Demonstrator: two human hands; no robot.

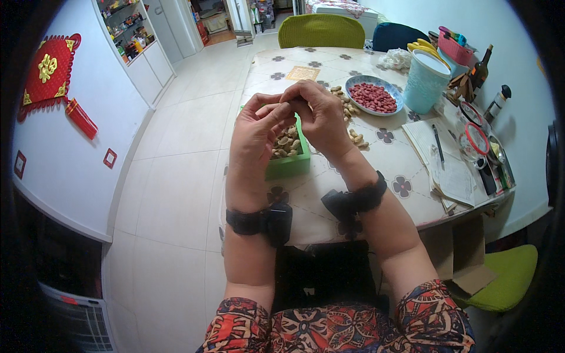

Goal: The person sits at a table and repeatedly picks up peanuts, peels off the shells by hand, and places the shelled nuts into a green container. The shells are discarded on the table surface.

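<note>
My left hand (pixel 260 125) and my right hand (pixel 318 108) meet at the fingertips above a green plastic box (pixel 289 167). Whatever lies between the fingertips is too small and too covered to make out. Peanut shells (pixel 287 143) fill the part of the box that shows; my left hand hides the rest. Beyond my right hand, unshelled peanuts (pixel 348 106) lie loose on the table, with a few more (pixel 358 139) beside my right wrist. A blue-rimmed bowl (pixel 397 95) of red-skinned peanut kernels (pixel 373 97) stands just past them.
On the patterned tablecloth (pixel 384 154), a lidded light-blue container (pixel 426 84) stands right of the bowl. Nearer lie an open notebook (pixel 450 172) with a pen (pixel 438 143) and red-rimmed jars (pixel 474 141). A dark glass bottle (pixel 481 70) stands by the wall. A green chair (pixel 321 31) is at the far edge.
</note>
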